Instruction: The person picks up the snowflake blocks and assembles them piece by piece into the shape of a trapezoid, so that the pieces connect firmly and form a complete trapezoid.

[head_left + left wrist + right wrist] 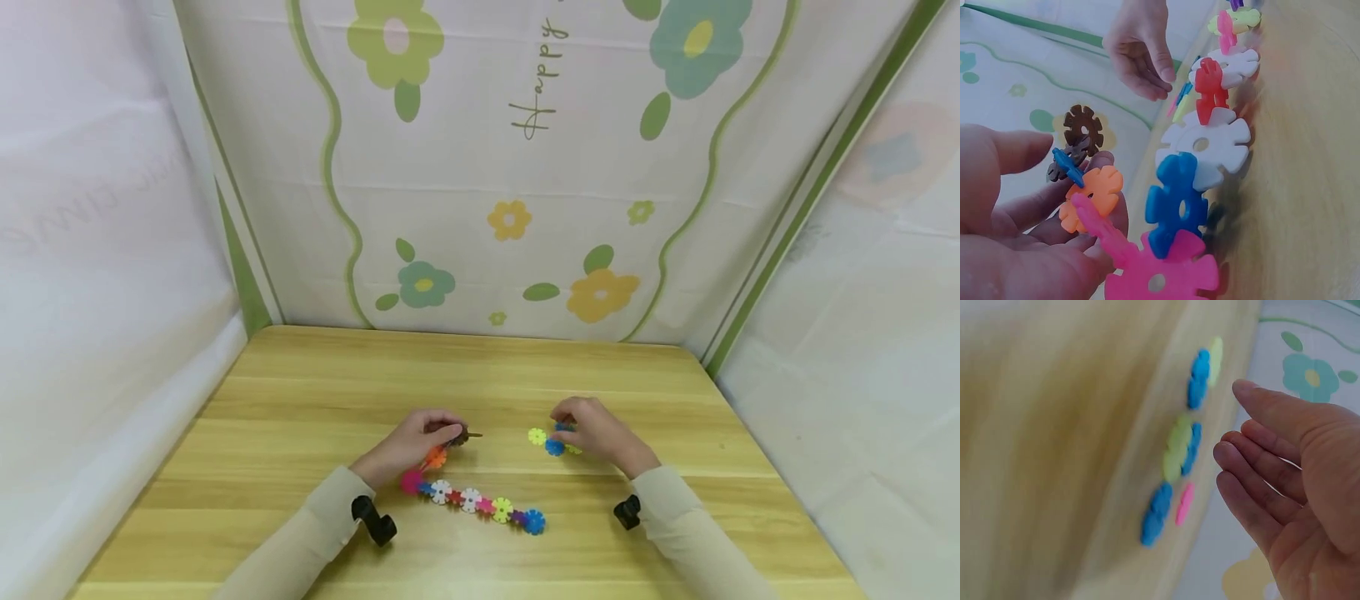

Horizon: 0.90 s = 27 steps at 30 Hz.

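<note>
My left hand (411, 442) holds one end of a chain of slotted plastic snowflake discs, with the thumb above and the fingers behind it. At that end are a brown disc (1074, 132), a blue disc (1067, 167) and an orange disc (1102, 190). From a pink disc (1157, 283), the rest of the chain (470, 500) lies along the table, ending in a blue disc (534, 522). My right hand (596, 429), fingers loosely bent and holding nothing, hovers beside loose discs: yellow-green (1177, 450), blue (1157, 514) and pink (1185, 504).
The wood-grain table (300, 517) carries all the discs. A flower-printed cloth (450, 167) hangs behind its far edge, and pale cloth walls (97, 292) stand on both sides. Each wrist wears a black band mount (373, 521).
</note>
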{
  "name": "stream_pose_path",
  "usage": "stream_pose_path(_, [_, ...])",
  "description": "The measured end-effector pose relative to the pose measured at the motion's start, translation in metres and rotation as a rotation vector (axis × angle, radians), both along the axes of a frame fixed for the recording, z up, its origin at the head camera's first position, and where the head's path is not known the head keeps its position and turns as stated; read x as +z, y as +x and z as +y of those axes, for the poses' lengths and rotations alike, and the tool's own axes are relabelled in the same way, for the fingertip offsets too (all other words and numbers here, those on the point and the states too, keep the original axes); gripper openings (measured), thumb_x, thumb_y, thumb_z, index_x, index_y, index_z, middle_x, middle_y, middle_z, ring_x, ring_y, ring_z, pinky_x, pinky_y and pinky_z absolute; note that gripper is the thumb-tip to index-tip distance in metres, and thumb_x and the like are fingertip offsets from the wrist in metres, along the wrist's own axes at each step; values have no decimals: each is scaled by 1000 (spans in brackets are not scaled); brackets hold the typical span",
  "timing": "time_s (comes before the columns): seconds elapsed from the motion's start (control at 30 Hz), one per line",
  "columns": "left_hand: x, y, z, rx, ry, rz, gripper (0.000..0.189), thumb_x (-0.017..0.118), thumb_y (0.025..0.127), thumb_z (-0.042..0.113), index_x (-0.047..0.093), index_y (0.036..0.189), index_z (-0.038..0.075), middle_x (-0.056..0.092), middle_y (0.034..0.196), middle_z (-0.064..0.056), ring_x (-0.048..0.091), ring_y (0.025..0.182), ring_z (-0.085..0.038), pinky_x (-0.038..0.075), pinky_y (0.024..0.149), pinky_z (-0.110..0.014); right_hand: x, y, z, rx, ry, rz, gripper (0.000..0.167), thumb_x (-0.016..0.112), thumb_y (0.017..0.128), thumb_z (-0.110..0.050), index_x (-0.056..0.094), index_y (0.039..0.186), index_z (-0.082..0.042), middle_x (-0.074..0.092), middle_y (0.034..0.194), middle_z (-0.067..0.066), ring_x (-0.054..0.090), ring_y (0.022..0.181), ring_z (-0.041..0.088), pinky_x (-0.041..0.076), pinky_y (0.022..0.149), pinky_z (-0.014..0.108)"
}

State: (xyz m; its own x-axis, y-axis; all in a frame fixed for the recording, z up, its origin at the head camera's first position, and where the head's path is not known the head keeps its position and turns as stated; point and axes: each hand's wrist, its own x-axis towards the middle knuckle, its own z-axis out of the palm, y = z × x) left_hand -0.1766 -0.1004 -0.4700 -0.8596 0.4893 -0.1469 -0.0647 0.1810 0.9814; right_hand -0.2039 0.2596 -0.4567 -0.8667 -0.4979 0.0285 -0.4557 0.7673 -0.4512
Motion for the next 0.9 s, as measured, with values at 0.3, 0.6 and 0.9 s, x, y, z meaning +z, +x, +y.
stream_pose_path(0.3, [3, 0, 1, -15, -70, 32, 42, 70, 103, 43, 72, 130, 10, 68, 123, -8, 60, 105, -27, 53, 85, -30, -12, 1, -19, 51, 27, 2, 24, 81, 95, -21, 77, 114, -6, 69, 104, 4, 62, 90, 14, 56, 76, 28])
stream_pose_path(0.6, [3, -1, 4, -39, -70, 58, 37, 70, 103, 39, 73, 127, 11, 67, 122, -8, 59, 105, -26, 52, 84, -28, -6, 1, -20, -31, -102, -116, 8, 79, 96, -11, 71, 97, -11, 70, 90, -2, 64, 80, 9, 55, 69, 23])
stream_pose_path(0.9, [6, 1, 3, -61, -61, 69, 33, 69, 104, 36, 73, 126, 12, 67, 124, -8, 59, 106, -27, 52, 85, -28, 12, 14, -35, -89, -355, -202, 6, 74, 100, -16, 72, 100, -10, 73, 93, 2, 72, 88, 29, 59, 71, 26])
